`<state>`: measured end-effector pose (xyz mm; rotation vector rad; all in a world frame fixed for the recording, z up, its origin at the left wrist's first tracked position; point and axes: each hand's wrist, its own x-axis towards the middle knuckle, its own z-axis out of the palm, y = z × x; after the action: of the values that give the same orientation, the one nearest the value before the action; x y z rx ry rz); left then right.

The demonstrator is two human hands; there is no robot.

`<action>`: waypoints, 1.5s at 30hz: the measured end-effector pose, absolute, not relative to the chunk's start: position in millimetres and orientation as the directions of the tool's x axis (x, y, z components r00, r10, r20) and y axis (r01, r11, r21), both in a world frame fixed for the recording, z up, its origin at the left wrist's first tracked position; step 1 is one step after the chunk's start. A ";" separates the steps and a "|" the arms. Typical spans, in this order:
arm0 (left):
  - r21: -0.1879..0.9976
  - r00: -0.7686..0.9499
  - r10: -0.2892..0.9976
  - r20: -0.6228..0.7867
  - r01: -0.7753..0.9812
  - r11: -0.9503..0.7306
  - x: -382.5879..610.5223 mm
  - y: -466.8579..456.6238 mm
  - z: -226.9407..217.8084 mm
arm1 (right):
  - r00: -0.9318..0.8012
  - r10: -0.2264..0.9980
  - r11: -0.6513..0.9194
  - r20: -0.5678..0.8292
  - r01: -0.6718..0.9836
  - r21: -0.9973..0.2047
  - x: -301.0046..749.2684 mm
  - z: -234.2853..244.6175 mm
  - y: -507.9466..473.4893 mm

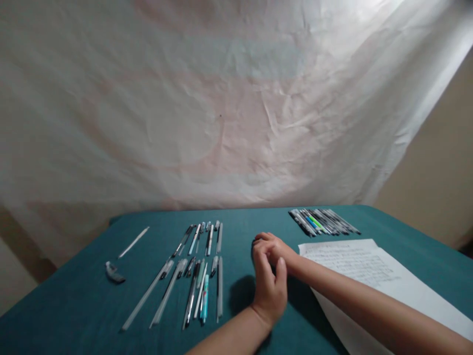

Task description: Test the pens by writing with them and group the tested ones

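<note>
My left hand (271, 295) and my right hand (272, 247) meet above the middle of the table. The left one is nearer to me, its thumb raised and its fingers curled against the right hand. The right hand reaches in from the right, with its fingers bent and closed. A small dark patch shows at their fingertips; whether it is a held thing or shadow I cannot make out. To their left lie pen parts in two rows: clear pen barrels (219, 291), a turquoise pen (204, 301), a white-and-black pen (210, 240) and several caps.
Handwritten paper sheets (351, 261) lie under my right forearm. Behind them is a row of pens (325, 222). A thin white stick (133, 242) and a curved clear-and-dark piece (114, 272) lie at the left of the green tabletop (74, 305). A pale sheet (221, 123) hangs behind.
</note>
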<state>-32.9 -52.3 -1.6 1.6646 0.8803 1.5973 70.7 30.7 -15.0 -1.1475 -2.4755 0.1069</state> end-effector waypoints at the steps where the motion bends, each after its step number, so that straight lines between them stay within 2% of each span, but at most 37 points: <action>1: 0.859 -0.015 0.859 0.513 0.007 -0.513 -31.9 -47.0 -4.9 | -0.572 0.750 0.653 0.333 0.721 -0.232 77.3 -14.1 24.9; 4: 0.921 -0.154 0.909 0.386 0.009 -0.390 -30.5 -30.3 -18.9 | -0.536 0.781 0.612 0.322 0.760 -0.220 90.8 -10.8 12.0; 8: 0.957 -0.216 0.934 0.284 0.007 -0.289 -31.6 -15.5 -33.0 | -0.459 0.834 0.538 0.305 0.800 -0.266 97.6 -6.5 1.2; 12: 0.959 -0.213 0.937 0.278 0.011 -0.283 -31.9 -13.3 -34.0 | -0.313 0.902 0.410 0.298 0.838 -0.360 98.7 -3.6 -12.3; 15: 0.962 -0.202 0.941 0.271 0.022 -0.273 -31.6 -13.8 -33.3 | -0.216 0.938 0.312 0.271 0.867 -0.388 98.2 -4.5 -22.4; 21: 0.962 -0.170 0.946 0.274 0.059 -0.268 -32.0 -13.7 -33.1 | -0.109 0.977 0.173 0.181 0.908 -0.383 102.6 -9.1 -25.3; 27: 0.959 -0.107 0.953 0.284 0.045 -0.281 -30.7 -17.0 -31.1 | -0.087 0.994 0.105 0.071 0.946 -0.307 109.8 -4.9 -22.1; 30: 0.964 -0.074 0.962 0.264 0.000 -0.265 -28.9 -17.6 -31.0 | -0.048 0.997 0.068 0.066 0.934 -0.351 109.3 -3.2 -21.4; 33: 0.973 -0.058 0.974 0.219 -0.063 -0.223 -27.2 -17.5 -29.4 | -0.062 0.992 0.115 0.113 0.813 -0.570 106.4 -0.8 -19.5; 35: 0.974 -0.024 0.983 0.184 -0.127 -0.185 -26.5 -18.7 -26.0 | -0.073 0.985 0.165 0.154 0.649 -0.743 104.2 1.9 -17.9; 37: 0.969 0.048 0.986 0.158 -0.201 -0.146 -26.4 -22.4 -20.3 | -0.071 0.985 0.175 0.160 0.468 -0.866 102.5 5.4 -16.8; 41: 0.964 0.214 0.962 0.168 -0.241 -0.115 -25.7 -33.3 -9.9 | -0.042 0.991 0.132 0.126 0.217 -0.967 101.5 12.5 -17.2; 45: 0.958 0.290 0.931 0.222 -0.241 -0.153 -22.1 -36.9 -12.5 | -0.030 0.991 0.130 0.127 0.141 -0.982 101.8 19.6 -19.9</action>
<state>-22.1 -36.9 -12.5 1.3169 0.7198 1.1971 101.8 -19.9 19.6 -1.2050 -1.3867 1.0568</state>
